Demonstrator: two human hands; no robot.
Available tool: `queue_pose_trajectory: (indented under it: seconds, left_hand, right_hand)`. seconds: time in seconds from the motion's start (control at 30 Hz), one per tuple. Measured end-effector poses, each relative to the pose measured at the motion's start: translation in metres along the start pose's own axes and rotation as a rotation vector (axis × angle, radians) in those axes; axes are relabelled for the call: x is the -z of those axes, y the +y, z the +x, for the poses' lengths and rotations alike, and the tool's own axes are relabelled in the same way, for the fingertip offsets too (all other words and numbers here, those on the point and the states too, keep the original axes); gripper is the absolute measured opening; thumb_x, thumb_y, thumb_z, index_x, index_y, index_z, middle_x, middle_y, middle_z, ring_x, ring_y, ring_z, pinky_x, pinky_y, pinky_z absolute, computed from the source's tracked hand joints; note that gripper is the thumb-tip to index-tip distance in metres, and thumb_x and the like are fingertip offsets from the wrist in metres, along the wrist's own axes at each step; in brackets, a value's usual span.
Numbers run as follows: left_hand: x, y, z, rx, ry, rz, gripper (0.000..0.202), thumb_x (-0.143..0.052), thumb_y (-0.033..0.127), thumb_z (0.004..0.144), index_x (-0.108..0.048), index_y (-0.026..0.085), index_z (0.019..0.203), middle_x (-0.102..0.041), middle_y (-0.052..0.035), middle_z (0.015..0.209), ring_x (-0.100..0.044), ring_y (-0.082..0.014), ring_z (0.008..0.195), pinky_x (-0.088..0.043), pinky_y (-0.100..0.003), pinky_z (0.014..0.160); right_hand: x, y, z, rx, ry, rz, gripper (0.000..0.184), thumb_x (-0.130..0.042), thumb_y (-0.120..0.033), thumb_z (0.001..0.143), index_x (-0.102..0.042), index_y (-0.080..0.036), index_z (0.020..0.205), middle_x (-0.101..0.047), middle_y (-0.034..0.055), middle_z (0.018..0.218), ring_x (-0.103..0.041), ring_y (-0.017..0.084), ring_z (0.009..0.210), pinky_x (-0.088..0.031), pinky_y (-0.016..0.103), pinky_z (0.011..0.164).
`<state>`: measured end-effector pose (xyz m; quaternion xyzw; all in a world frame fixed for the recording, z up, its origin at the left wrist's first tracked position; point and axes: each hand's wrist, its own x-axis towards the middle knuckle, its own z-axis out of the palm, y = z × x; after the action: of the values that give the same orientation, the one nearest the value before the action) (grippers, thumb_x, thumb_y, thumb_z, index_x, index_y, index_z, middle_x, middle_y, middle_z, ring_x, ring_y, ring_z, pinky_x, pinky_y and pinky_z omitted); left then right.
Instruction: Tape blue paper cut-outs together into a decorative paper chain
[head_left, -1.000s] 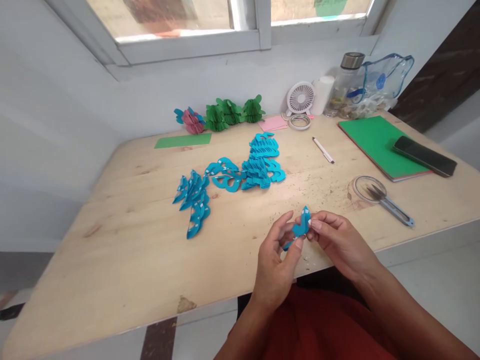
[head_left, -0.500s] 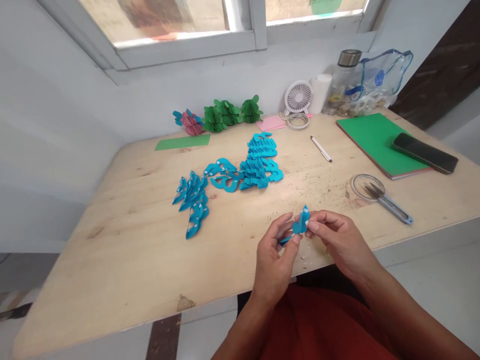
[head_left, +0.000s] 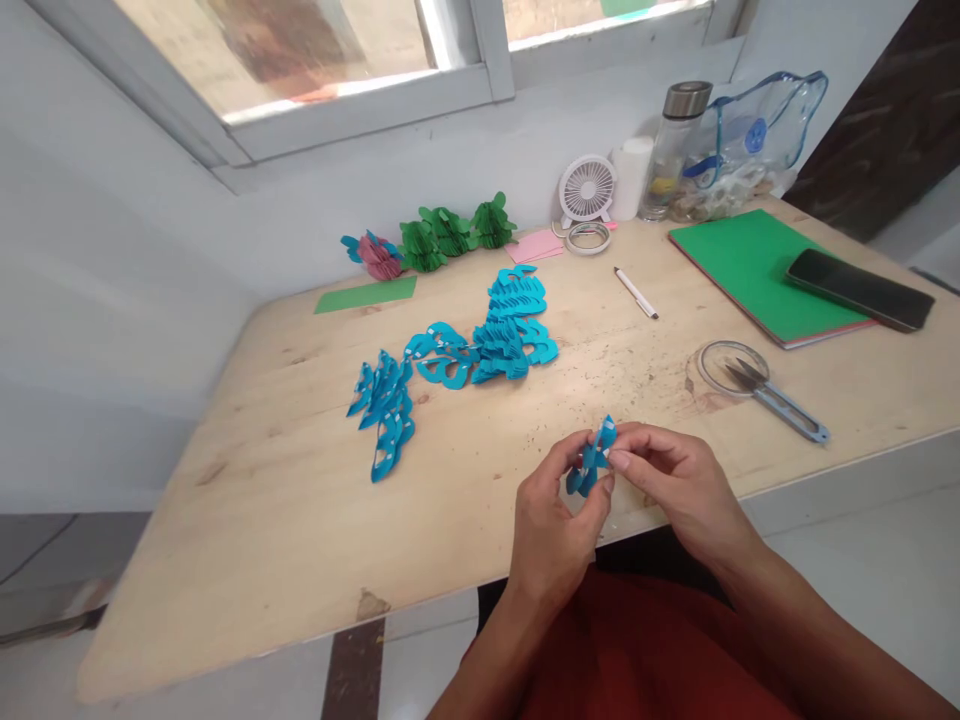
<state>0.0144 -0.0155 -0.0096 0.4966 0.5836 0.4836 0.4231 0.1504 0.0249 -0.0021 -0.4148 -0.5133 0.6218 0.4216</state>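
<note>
Near the table's front edge, a blue paper cutout (head_left: 590,462) with small white patches is held between my two hands. My left hand (head_left: 556,510) is closed on its lower left side, thumb and fingers around it. The fingertips of my right hand (head_left: 667,470) pinch its right edge. Farther left lie folded blue paper pieces (head_left: 391,405), also marked with white patches. Looped blue cutouts (head_left: 444,357) join up with a stack of blue paper pieces (head_left: 501,348) at the middle of the table.
To the right are thread snips (head_left: 780,400) on a tape ring (head_left: 712,372), a pen (head_left: 636,292), and a phone (head_left: 859,290) on a green pad (head_left: 739,265). Along the wall stand green paper shapes (head_left: 450,232), a small fan (head_left: 588,190) and a bottle (head_left: 675,150).
The blue cutout has turned in my fingers, and more of its lower left part shows. My left hand has closed in nearer to my right. The camera view has shifted slightly.
</note>
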Motion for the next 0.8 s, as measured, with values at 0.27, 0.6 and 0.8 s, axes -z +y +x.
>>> queue_pose_trajectory:
  seconds: [0.27,0.6,0.8]
  left_hand:
    - [0.0,-0.001,0.002,0.14,-0.077,-0.26,0.024,-0.065,0.025,0.081,-0.07,0.021,0.104,-0.073,-0.007,0.104,-0.065,-0.0232,0.095,-0.049,-0.036,0.087]
    - [0.015,-0.004,0.003,0.296,-0.027,-0.482,0.024,-0.071,0.021,0.072,-0.073,0.017,0.096,-0.072,-0.0045,0.082,-0.063,-0.0173,0.079,-0.049,-0.03,0.075]
    - [0.024,-0.002,0.002,0.405,-0.127,-0.607,0.029,-0.078,0.023,0.064,-0.071,0.015,0.091,-0.065,-0.0012,0.072,-0.058,-0.0112,0.054,-0.047,-0.026,0.056]
  right_hand:
    - [0.005,0.0,-0.001,-0.008,0.021,-0.028,0.012,-0.069,-0.033,0.079,-0.07,-0.024,0.072,-0.068,0.0021,0.075,-0.061,0.019,0.079,-0.047,0.031,0.075]
    - [0.0,0.002,0.003,-0.02,0.033,-0.022,0.009,-0.074,-0.031,0.075,-0.07,-0.024,0.07,-0.069,0.0005,0.075,-0.061,0.016,0.075,-0.048,0.029,0.073]
    - [-0.004,-0.003,0.008,-0.042,-0.02,0.002,0.008,-0.074,-0.03,0.075,-0.071,-0.025,0.071,-0.071,0.001,0.079,-0.062,0.016,0.076,-0.048,0.029,0.074]
